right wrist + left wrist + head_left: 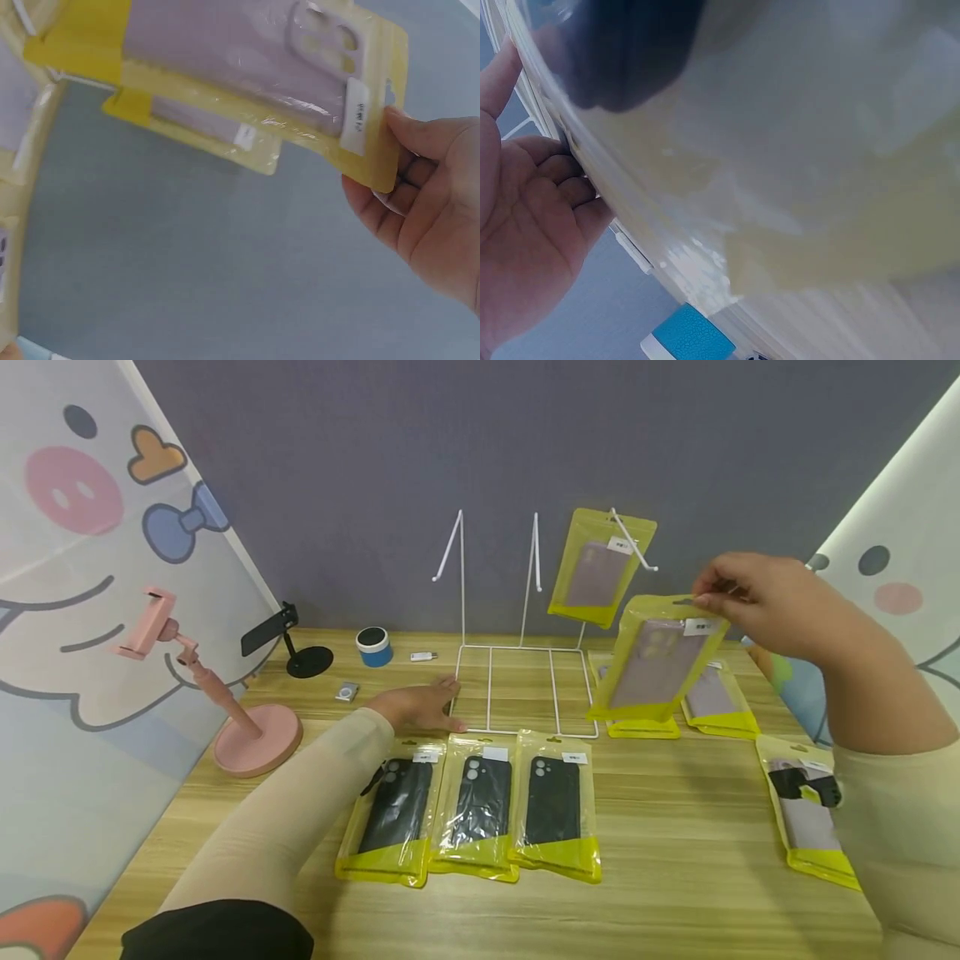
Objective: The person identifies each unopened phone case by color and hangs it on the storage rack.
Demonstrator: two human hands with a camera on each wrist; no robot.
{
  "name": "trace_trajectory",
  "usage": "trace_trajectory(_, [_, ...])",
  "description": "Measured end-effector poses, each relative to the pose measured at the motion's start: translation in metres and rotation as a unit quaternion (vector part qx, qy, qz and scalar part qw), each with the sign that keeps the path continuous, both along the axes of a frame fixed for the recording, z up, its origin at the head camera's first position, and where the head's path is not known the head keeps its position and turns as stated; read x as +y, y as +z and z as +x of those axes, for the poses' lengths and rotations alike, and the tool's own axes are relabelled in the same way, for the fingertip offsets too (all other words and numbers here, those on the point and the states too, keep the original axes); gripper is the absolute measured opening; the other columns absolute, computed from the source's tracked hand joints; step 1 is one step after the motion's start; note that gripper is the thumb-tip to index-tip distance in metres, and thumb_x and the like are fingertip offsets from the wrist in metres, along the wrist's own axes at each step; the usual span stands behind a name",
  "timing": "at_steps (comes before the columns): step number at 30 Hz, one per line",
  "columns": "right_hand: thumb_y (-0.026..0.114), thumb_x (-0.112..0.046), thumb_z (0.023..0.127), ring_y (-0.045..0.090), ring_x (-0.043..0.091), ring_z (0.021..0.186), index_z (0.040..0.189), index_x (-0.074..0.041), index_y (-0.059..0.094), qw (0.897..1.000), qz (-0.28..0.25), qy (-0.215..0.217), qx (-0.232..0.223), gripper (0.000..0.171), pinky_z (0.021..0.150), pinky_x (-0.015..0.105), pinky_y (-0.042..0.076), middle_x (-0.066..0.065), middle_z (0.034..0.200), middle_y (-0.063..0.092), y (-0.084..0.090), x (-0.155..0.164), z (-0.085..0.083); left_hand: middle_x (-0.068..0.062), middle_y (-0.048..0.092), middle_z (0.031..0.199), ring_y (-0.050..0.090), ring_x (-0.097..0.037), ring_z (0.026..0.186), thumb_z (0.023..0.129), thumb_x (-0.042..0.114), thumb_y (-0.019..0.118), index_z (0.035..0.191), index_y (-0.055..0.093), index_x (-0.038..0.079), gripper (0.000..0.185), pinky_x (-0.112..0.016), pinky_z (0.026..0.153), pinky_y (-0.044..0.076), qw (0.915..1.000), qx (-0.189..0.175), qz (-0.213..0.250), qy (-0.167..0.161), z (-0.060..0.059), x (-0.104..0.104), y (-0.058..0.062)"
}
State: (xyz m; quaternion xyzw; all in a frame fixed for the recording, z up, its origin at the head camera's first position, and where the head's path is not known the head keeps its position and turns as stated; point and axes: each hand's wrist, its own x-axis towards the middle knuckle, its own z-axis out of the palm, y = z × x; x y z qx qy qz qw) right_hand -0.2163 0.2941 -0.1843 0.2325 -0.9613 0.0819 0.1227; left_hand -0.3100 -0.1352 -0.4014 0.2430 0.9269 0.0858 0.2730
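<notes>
Three black phone cases (468,806) in yellow-edged pouches lie side by side at the bottom centre of the head view, flat on the wooden table (675,893), tops pointing away from the person as if laid out in a row. Just above them the left hand (420,706) rests flat on the near left corner of the white wire rack (517,689), fingers straight and relaxed, which looks like a way of keeping the light frame from sliding. At right of centre the right hand (757,597) pinches the top edge of a pouch with a lilac case (660,660), thumb and fingers closed on the hang-hole strip; the pouch hangs in the air, tilted, just below and right of the rack's right hook. On that hook another lilac pouch (600,568) already hangs, so gripping by the top strip probably keeps the hole free. More lilac pouches (712,702) lie flat behind the held one, and one more (810,814) at the right edge. A pink phone stand (225,710), a black stand (296,647) and a small blue-and-white round thing (373,646) sit to the left.
</notes>
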Motion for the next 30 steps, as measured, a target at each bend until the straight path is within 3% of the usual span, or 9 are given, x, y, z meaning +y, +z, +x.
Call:
trace_trajectory(3, [0.055,-0.024,0.102,0.055,0.001,0.088,0.107,-0.014,0.064,1.0,-0.011,-0.002,0.013,0.015,0.068,0.024,0.043,0.003,0.105,0.068,0.011,-0.008,-0.004,-0.008,-0.011,0.165,-0.007,-0.025,0.153,0.089,0.068,0.053,0.158,-0.001,0.009,0.107,-0.044,0.124,0.006,1.0,0.0,-0.002,-0.001,0.0,0.0,0.0])
trace_trajectory(5, [0.053,-0.027,0.102,0.052,-0.001,0.087,0.108,-0.015,0.064,1.0,-0.02,-0.004,0.015,0.017,0.068,0.022,0.04,0.003,0.107,0.068,0.017,-0.014,-0.008,-0.008,-0.011,0.165,-0.007,-0.025,0.153,0.089,0.068,0.053,0.158,-0.001,0.009,0.106,-0.044,0.124,0.006,1.0,0.001,-0.001,0.001,0.0,0.0,0.0])
trace_trajectory(12, [0.049,-0.03,0.104,0.058,0.023,0.1,0.111,-0.01,0.062,0.999,-0.039,0.004,-0.015,0.025,0.077,0.037,0.041,0.009,0.111,0.066,0.025,-0.03,-0.022,-0.007,-0.011,0.165,-0.008,-0.025,0.152,0.088,0.068,0.054,0.158,-0.001,0.011,0.106,-0.045,0.124,0.006,1.0,-0.001,-0.001,0.004,0.002,-0.001,0.002])
trace_trajectory(17, [0.049,-0.028,0.104,0.058,0.028,0.103,0.112,-0.008,0.06,0.998,-0.051,0.001,-0.039,0.025,0.083,0.046,0.044,0.012,0.111,0.066,0.018,-0.031,-0.034,-0.007,-0.011,0.165,-0.008,-0.025,0.152,0.089,0.068,0.054,0.158,-0.001,0.011,0.105,-0.046,0.124,0.006,1.0,-0.001,-0.004,0.0,0.004,0.001,0.004])
trace_trajectory(23, [0.046,-0.03,0.105,0.056,0.031,0.102,0.114,-0.007,0.059,0.997,-0.052,-0.015,-0.048,0.028,0.083,0.048,0.042,0.015,0.112,0.064,0.015,-0.032,-0.05,-0.007,-0.01,0.165,-0.007,-0.025,0.152,0.089,0.068,0.054,0.159,0.0,0.011,0.105,-0.044,0.124,0.006,1.0,0.004,-0.001,0.001,0.007,0.003,0.005])
trace_trajectory(30, [0.042,-0.031,0.106,0.051,0.034,0.1,0.118,-0.004,0.055,0.996,-0.061,-0.04,-0.059,0.033,0.082,0.05,0.038,0.018,0.114,0.059,0.014,-0.031,-0.079,-0.007,-0.009,0.166,-0.007,-0.025,0.153,0.089,0.067,0.054,0.159,0.001,0.011,0.104,-0.044,0.124,0.007,1.0,0.005,-0.002,0.003,0.007,0.004,0.005])
